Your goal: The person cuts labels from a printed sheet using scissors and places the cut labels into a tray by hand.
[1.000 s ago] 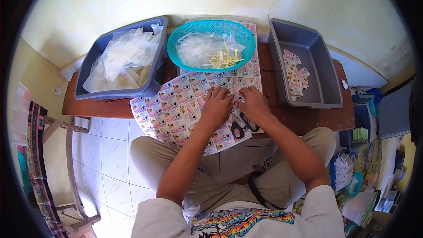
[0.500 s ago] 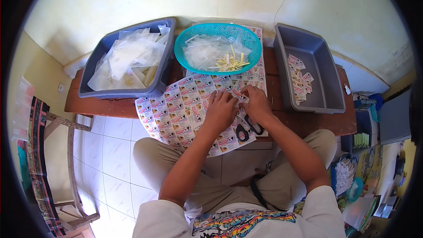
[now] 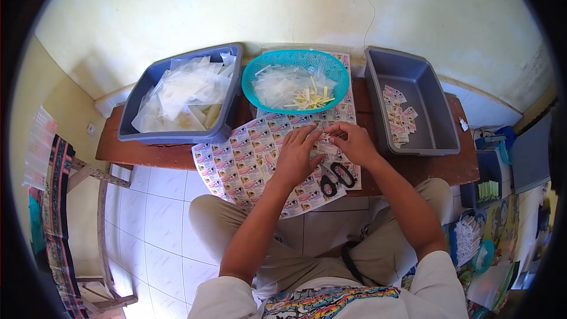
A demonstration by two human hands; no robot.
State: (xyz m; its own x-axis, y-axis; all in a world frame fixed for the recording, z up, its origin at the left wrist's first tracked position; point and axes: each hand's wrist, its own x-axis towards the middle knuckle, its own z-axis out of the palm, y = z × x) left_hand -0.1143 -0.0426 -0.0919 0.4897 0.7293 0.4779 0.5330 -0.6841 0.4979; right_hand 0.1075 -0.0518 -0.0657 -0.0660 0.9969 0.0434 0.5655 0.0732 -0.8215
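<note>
Printed label sheets [image 3: 242, 162] lie on the wooden bench. Over them, my left hand [image 3: 298, 156] has its thumb apart from its fingers, its fingertips close to my right hand. My right hand [image 3: 353, 143] is pinched at the fingertips on a small item that looks like a printed label piece, too small to make out fully. Black-handled scissors [image 3: 336, 179] rest on the sheets just below my hands, touched by neither. Beyond my hands stands a turquoise basket [image 3: 295, 111] with clear plastic pieces and yellow strips [image 3: 313, 98].
At the left, a grey tub [image 3: 171, 137] holds translucent plastic bags [image 3: 183, 91]. Another grey tub [image 3: 425, 151], at the right, contains cut label pieces [image 3: 399, 119]. The brown bench [image 3: 413, 169] runs beneath them. Blue bins [image 3: 469, 195] stand low at the far right.
The view has shifted, so the bench sits lower in the picture. My left hand's thumb has spread from its fingers, and my right fingers have come together at a small piece. The scissors are more exposed.
</note>
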